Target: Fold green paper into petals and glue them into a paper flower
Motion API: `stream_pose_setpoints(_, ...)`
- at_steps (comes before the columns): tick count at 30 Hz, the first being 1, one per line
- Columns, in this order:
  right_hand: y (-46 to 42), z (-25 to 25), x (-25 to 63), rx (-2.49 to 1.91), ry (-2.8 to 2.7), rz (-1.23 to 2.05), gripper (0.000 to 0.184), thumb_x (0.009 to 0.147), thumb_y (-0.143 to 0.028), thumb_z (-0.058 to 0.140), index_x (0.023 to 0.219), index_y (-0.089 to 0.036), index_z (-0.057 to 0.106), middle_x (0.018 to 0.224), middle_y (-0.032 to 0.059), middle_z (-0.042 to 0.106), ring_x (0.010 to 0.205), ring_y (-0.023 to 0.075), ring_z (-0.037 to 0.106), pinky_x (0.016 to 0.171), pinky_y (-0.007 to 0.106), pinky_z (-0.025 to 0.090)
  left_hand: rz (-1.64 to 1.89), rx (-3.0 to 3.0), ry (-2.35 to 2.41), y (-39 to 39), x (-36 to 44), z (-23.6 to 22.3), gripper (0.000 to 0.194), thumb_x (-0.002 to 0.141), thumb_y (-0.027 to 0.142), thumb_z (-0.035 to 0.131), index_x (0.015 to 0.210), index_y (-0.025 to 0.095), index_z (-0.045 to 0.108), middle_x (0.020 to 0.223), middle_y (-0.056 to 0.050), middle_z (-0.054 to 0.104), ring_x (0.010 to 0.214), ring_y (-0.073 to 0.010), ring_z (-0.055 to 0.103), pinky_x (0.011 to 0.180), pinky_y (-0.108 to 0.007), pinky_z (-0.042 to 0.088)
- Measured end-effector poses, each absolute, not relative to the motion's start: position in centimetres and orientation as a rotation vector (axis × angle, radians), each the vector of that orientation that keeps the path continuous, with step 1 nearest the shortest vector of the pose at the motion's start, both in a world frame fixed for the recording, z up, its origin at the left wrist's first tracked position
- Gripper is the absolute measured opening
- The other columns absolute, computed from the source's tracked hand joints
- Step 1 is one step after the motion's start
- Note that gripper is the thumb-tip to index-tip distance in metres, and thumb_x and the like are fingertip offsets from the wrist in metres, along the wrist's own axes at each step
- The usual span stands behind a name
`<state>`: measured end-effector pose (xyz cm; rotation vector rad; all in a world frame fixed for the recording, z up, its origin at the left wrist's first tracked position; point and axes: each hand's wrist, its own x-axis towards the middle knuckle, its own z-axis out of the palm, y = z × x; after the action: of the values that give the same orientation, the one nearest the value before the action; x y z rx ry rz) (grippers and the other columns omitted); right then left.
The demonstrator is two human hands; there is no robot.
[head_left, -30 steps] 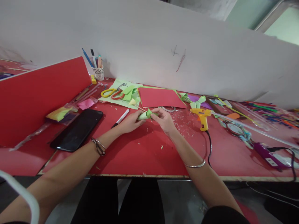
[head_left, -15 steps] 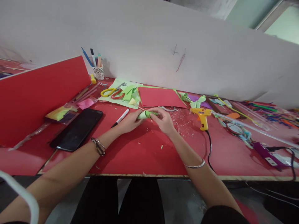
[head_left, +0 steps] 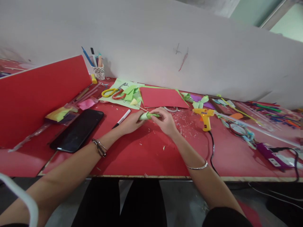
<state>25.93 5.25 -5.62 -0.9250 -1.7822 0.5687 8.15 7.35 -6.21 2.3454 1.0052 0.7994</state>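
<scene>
A small green paper roll point(head_left: 144, 116), pale at its left end and brighter green at its right, is held just above the red table. My left hand point(head_left: 133, 122) is closed round its pale end. My right hand point(head_left: 165, 120) pinches the bright green end, with fingers and thumb pressed together. A thin stick point(head_left: 140, 108) with a pale yellow paper tip point(head_left: 133, 101) slants up and left from behind the roll; which hand holds it, if either, cannot be made out. Left of my left hand lies a white marker point(head_left: 121, 118) with a black cap.
Behind the hands are red paper sheets point(head_left: 163, 97), and scissors point(head_left: 113, 93) with green paper strips point(head_left: 129, 92). A yellow glue gun point(head_left: 204, 118) with a black cord stands at right. A phone point(head_left: 78, 130) lies at left. Paper scraps dot the red table point(head_left: 142, 157).
My right fingers have shifted slightly on the bright green end of the paper roll. Both hands stay in nearly the same place.
</scene>
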Motion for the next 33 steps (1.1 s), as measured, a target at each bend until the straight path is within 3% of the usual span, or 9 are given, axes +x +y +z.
stream_pose_setpoints(8,4.9,-5.3,26.1,-0.901,-1.860,0.515,0.016,0.075,-0.028,0.063,0.090,-0.023,0.060,0.090,0.0030,0.057,0.084,0.0150,0.056,0.071,0.029,0.049,0.799,2.416,0.956,7.5,8.1,-6.1,0.007,0.082,0.020,0.044,0.084,0.015,0.049,0.076,-0.003,0.056,0.065,-0.0132,0.049,0.058,-0.024,0.035)
stream_pose_setpoints(33,3.9,-4.3,25.6,-0.825,-2.042,0.279,0.011,0.078,-0.019,0.055,0.089,-0.021,0.059,0.091,0.0040,0.057,0.088,0.0155,0.055,0.078,0.031,0.046,0.798,2.317,0.831,7.5,8.0,-6.3,0.008,0.079,0.020,0.043,0.079,0.015,0.049,0.068,0.001,0.051,0.061,-0.0111,0.045,0.056,-0.022,0.034)
